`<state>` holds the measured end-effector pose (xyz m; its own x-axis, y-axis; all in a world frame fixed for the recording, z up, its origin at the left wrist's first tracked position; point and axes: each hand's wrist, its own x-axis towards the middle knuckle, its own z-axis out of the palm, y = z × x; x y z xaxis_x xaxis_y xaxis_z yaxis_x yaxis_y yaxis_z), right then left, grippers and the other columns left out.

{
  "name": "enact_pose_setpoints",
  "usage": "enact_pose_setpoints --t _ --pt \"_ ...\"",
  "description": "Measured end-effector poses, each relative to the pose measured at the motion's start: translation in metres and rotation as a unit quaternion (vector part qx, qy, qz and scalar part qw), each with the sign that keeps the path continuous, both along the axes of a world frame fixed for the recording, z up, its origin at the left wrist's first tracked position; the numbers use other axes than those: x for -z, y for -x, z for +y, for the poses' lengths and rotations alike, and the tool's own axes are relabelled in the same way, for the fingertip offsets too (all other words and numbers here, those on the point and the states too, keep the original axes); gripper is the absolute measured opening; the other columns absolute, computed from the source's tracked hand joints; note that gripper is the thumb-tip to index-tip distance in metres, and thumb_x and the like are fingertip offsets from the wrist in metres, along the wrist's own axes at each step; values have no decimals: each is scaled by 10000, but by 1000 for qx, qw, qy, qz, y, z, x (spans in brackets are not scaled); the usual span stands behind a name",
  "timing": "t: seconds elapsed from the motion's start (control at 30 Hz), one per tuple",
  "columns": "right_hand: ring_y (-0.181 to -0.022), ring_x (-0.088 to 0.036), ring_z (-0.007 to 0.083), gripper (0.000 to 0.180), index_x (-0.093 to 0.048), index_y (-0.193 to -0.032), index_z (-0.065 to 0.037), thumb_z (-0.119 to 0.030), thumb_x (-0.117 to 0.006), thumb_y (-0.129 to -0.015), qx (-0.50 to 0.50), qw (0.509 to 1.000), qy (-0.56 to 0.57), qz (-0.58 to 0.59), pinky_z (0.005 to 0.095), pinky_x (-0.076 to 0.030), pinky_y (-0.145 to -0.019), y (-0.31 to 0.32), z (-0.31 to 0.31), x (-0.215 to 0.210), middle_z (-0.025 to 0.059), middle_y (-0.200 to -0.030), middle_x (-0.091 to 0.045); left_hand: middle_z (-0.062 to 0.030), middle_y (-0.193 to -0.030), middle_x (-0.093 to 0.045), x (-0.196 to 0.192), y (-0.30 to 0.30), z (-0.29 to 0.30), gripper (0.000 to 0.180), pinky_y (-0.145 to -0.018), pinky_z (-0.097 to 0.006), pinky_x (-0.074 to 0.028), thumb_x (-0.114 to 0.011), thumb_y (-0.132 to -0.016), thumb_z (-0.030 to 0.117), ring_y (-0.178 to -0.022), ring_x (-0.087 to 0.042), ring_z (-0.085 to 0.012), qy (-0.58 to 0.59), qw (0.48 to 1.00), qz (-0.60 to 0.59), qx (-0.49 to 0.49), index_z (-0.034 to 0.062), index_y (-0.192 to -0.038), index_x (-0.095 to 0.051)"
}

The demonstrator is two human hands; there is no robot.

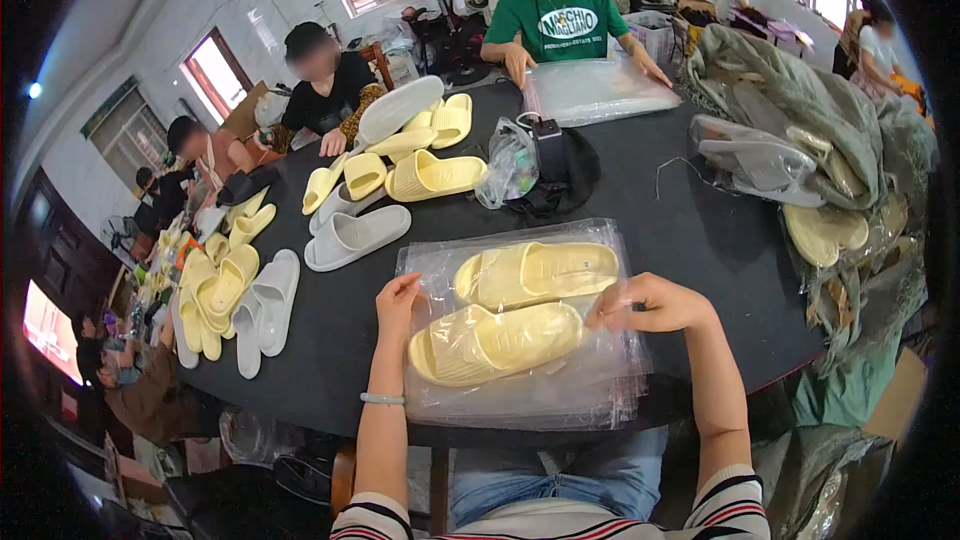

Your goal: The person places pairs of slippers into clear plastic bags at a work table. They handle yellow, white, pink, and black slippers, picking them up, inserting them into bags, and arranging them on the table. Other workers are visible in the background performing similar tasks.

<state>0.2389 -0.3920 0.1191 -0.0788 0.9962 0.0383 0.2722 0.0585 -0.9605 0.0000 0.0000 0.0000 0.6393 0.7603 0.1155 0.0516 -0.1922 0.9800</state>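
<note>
While the rest of the tabletop [700, 260] is pretty crowded, the main thing here is a pair of pale yellow slippers [505, 340] lying side by side at the near middle, toes to the left, with shiny clear film over them. They're on top of a stack of clear plastic bags [610, 395]. Left hand [397, 298] has its thumb and fingers pinched together at the left edge of the plastic, though you can't really tell if any film is caught between them. Right hand [648, 304] is at the heel end with fingers bent in, a bit blurry, so no telling if it's gripping or just touching.

Just past the stack on the far left there's a lone grey slipper [358, 237], with more yellow slippers [435, 176] behind it. Further left sit a grey pair [267, 308] and a pile of yellow ones [222, 290]. Straight across, a black box [551, 152] stands beside a crumpled clear bag [512, 168]. At the far side, a co-worker in a green shirt [560, 28] has both hands on a clear plastic stack [598, 93]. Over on the right, bagged slippers [826, 232] lie by grey-green sacking [775, 90].
</note>
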Motion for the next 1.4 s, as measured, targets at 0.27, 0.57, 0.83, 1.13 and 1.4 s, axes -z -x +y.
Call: enact_pose_setpoints --t 0.27,0.57,0.83,1.13,1.4 --pt "-798 -662 288 357 -593 -1019 -21 -321 -688 -851 134 941 -5 -311 362 -515 -704 34 -8 7 174 -947 -656 -67 -919 -669 -14 -12 -19 253 -592 -216 -461 -584 -899 38 -654 -594 -86 30 999 3 12 14 -1144 -643" --pt "-815 -677 189 79 -717 -872 -51 -94 -719 -806 76 989 -126 -9 318 -514 -735 11 -18 1 78 -855 -714 -67 -944 -678 -3 -2 -2 237 -565 -191 -433 -579 -923 51 -619 -544 -54 29 999 -17 16 13 -1146 -649" --pt "-889 -674 211 241 -705 -1049 -52 -178 -705 -843 92 986 -48 -133 325 -523 -794 -8 -17 24 110 -1003 -706 -77 -1077 -658 -16 -6 -9 368 -583 -184 -435 -599 -896 35 -651 -516 -47 60 998 -19 29 20 -1263 -574" --pt "-1362 -341 357 661 -470 -1362 -59 -286 -733 -800 118 945 -131 -276 443 -270 -1132 18 21 39 202 -1449 -391 -65 -1218 -567 -20 -3 -15 666 -600 -210 -477 -642 -800 -39 -692 -549 -50 -36 994 37 100 97 -1418 -434" --pt "-1317 -385 373 507 -506 -1277 16 -254 -635 -868 103 907 -104 -395 423 -314 -1107 26 82 43 220 -1371 -466 -109 -1409 -443 -28 -4 -23 782 -645 -217 -490 -616 -754 -107 -762 -563 -75 -50 994 -21 99 95 -1462 -353"
